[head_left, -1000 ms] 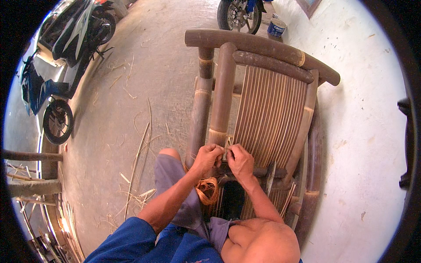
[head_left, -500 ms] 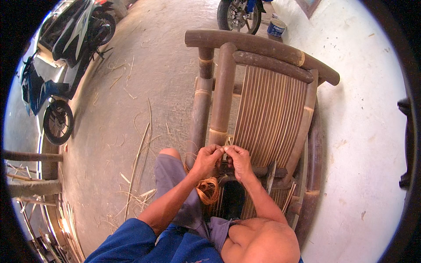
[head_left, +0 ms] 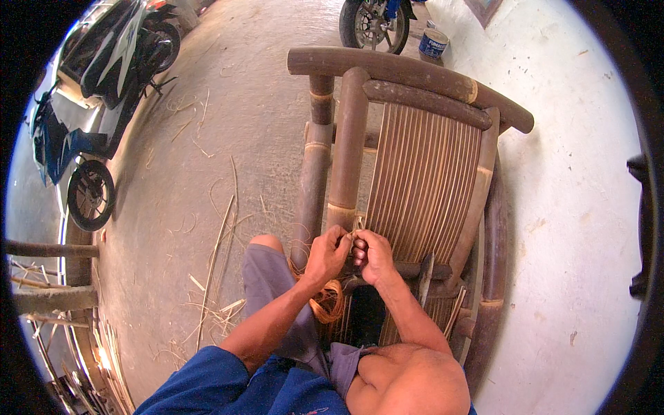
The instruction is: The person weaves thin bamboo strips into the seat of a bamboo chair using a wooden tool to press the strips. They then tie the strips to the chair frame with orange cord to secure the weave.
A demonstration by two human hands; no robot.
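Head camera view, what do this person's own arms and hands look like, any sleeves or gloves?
Both forearms are bare, with no sleeves, and come in from the lower edge. The left hand and right hand wear no gloves. No watch, ring or bracelet shows. The fingers are uncovered.

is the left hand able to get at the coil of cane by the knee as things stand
Probably yes: the left hand is at the strand with the right hand, and the coil of cane hangs just below its wrist, with nothing between.
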